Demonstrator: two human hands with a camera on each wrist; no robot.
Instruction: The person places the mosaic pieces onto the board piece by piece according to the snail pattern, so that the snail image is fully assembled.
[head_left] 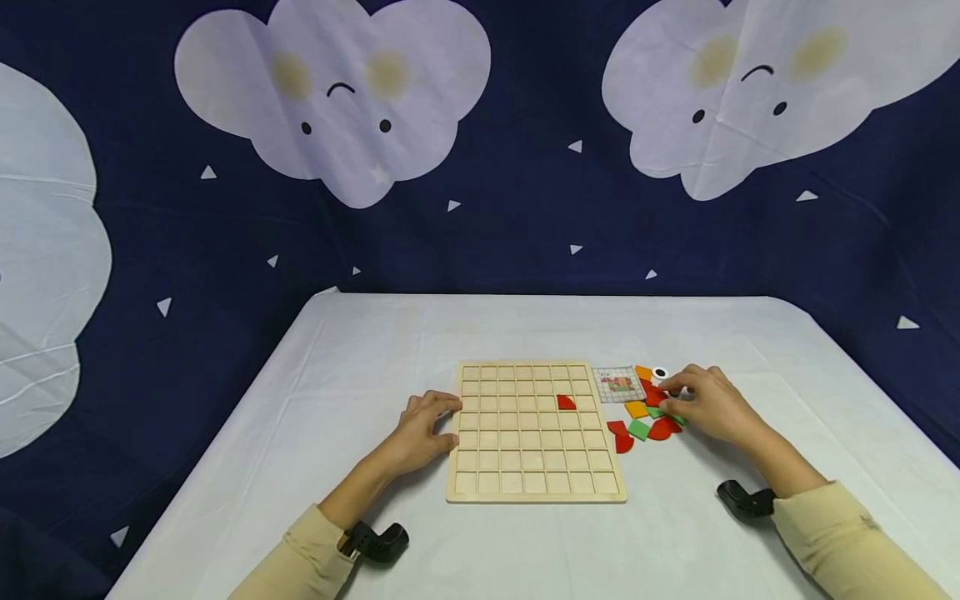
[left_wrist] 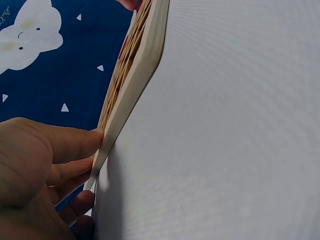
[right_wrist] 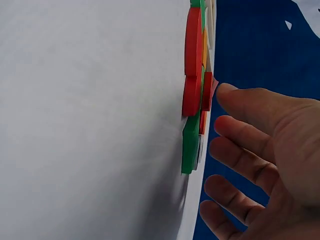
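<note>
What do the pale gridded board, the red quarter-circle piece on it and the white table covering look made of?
The pale gridded board is most likely smooth, matte wood: its thick edge looks bare and tan. The red quarter-circle piece could be painted wood or plastic; its even colour leaves that open. The white table covering seems matte fabric or vinyl, judging by faint creases.

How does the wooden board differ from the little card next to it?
The wooden board is far larger than the card. The board is plain pale wood holding one red piece, while the card is printed with a small coloured picture. The left hand touches the board's left edge; the card lies untouched beside the right one. Both show a grid and lie on the white table.
</note>
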